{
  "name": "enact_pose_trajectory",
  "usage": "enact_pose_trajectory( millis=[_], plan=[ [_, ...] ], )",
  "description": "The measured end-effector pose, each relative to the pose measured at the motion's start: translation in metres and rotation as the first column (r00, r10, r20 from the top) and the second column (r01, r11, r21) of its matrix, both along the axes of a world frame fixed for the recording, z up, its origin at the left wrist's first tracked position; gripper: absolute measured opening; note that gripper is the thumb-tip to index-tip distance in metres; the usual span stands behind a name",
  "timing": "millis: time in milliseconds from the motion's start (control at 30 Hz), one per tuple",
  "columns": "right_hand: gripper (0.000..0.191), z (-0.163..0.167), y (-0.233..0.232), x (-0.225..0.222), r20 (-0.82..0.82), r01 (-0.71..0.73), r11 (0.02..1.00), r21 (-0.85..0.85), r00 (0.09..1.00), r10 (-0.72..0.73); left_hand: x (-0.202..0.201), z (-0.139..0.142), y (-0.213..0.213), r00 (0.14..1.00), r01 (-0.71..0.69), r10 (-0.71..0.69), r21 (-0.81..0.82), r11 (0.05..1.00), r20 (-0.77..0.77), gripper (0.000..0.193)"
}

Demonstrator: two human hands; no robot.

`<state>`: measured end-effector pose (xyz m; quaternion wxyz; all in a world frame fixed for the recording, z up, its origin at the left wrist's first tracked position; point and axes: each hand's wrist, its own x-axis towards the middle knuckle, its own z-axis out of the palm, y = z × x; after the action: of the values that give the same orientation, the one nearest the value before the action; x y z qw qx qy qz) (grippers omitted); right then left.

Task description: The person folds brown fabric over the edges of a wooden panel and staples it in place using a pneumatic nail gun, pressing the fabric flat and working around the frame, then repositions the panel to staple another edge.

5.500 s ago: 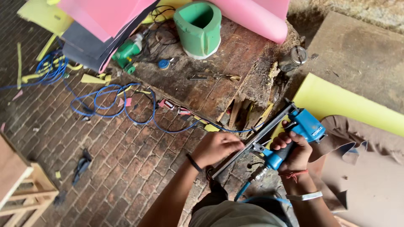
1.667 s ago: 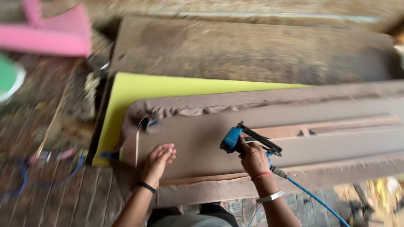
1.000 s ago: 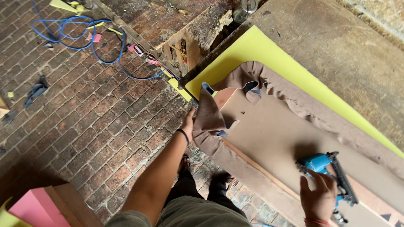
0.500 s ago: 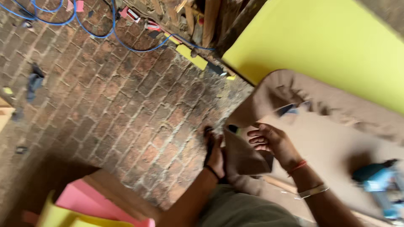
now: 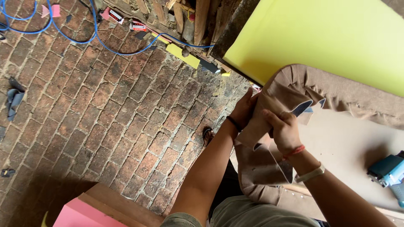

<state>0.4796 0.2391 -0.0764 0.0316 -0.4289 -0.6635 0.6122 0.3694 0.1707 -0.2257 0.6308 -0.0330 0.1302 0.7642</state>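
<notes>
At panel corner, brown fabric (image 5: 269, 105) pinched between left hand (image 5: 244, 110), right hand (image 5: 285, 131) fingers

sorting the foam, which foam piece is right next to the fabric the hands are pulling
The yellow-green foam sheet, lying along the brown fabric gripped by the left hand and right hand. The pink foam lies apart, by the bottom edge.
</notes>
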Motion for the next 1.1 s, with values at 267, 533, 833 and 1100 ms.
enact_pose_trajectory(
  millis=[267, 533, 833, 1100],
  plan=[
    [0.033, -0.040, 0.020, 0.032, -0.358, -0.049, 0.965, -0.258, 0.932, -0.049, -0.003, 0.007, 0.023, 0.972, 0.023, -0.111, -0.383, 0.923, -0.207, 0.065],
    [0.024, -0.004, 0.032, -0.012, -0.020, 0.059, 0.925, -0.376, 0.997, -0.072, -0.003, 0.031, 0.008, 0.850, -0.206, 0.145, -0.066, 0.976, -0.506, 0.060],
    [0.032, 0.018, 0.014, -0.025, -0.076, -0.147, 0.961, 0.233, 0.983, 0.169, -0.019, -0.006, 0.020, 0.972, -0.125, 0.133, 0.051, 0.991, -0.194, 0.069],
    [0.019, -0.031, 0.033, 0.018, -0.397, -0.122, 0.985, -0.124, 0.916, 0.064, -0.021, -0.006, 0.045, 0.948, -0.008, -0.139, -0.459, 0.888, -0.286, 0.068]
  ],
)
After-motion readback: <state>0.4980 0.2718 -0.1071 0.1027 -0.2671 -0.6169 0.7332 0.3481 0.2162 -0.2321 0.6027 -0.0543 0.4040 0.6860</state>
